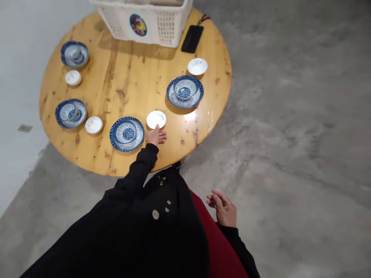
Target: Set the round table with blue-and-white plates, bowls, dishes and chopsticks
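My left hand (155, 136) is at the near side of a small white bowl (156, 119), the thumb at its rim and the other fingers stretched out to the right. Left of that hand, a blue-and-white plate (114, 143) carries a patterned bowl (126, 133). Another such plate (185, 104), also with a bowl (184, 87) on it, lies beyond to the right, beside a second white bowl (197, 66). Away from the table, over the floor, my right hand (222, 208) hangs with loosely bent fingers apart, holding nothing.
At the back of the round wooden table (136, 81) stands a white plastic basket (150, 25), with a black phone (192, 38) to its right. Along the left side are two more plates (84, 52) (82, 117) with bowls, plus small white dishes (73, 77) (94, 125).
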Action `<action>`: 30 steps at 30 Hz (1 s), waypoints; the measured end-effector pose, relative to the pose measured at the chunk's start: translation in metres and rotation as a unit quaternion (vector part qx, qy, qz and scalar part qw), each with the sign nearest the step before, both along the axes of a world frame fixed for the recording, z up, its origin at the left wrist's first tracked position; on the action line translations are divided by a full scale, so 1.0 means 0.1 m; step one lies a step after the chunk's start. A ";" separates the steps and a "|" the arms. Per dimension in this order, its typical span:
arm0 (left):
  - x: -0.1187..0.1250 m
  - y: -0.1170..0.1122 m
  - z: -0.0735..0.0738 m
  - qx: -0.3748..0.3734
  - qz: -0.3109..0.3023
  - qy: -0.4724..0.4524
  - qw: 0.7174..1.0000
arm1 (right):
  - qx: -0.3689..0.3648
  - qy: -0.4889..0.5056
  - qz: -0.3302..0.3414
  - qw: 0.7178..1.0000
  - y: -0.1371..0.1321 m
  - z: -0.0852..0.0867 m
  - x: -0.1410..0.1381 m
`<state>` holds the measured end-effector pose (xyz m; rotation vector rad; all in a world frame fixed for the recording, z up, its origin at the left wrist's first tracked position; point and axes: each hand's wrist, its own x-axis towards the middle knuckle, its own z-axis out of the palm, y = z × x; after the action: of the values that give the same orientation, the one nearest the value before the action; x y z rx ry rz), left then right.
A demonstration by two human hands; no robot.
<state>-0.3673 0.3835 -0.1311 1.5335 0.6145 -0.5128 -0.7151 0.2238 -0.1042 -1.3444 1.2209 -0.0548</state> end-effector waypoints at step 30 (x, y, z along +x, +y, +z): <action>-0.23 -0.26 0.05 0.002 0.170 0.069 0.983 | -0.024 0.008 0.242 0.970 -1.72 0.06 1.72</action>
<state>-0.3905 0.3577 -0.1264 1.3660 0.9653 -0.3572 -0.5427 0.0519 -0.0981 -1.6550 0.8801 0.2730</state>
